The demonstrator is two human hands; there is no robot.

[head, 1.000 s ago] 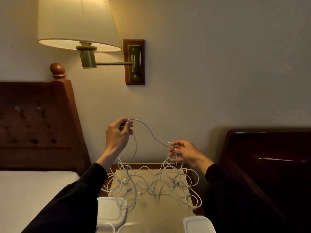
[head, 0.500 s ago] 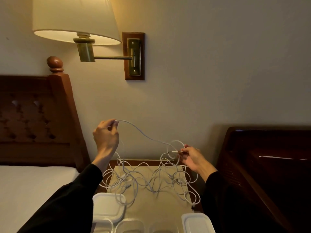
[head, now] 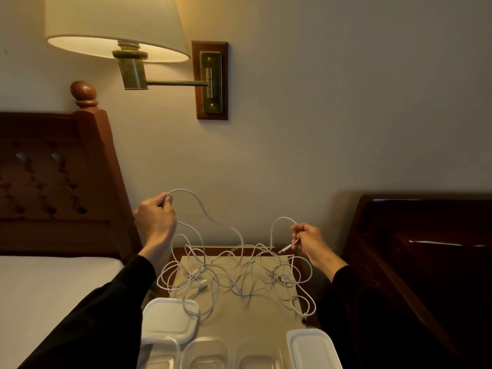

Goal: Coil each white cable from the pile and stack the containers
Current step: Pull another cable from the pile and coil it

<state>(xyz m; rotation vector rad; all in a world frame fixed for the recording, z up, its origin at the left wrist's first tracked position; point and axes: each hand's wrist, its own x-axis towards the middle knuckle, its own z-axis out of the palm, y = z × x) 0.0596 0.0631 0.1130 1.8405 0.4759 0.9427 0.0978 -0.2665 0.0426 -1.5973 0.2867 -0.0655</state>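
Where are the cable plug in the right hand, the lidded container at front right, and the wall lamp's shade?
cable plug [head: 285,249], head view, on the connector tip.
lidded container [head: 311,347], head view, lid centre.
lamp shade [head: 111,20], head view, shade front.

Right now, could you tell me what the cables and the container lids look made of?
The cables: flexible white plastic-sheathed cord, matte, drooping in soft loops. The lids: white plastic, apparently semi-gloss, with moulded raised rims; exact type unclear.

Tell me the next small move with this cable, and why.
Probably lift both hands higher to draw the held cable free. The left hand pinches a loop, the right hand pinches near the plug end, but the span between still dips into the tangled pile on the table.
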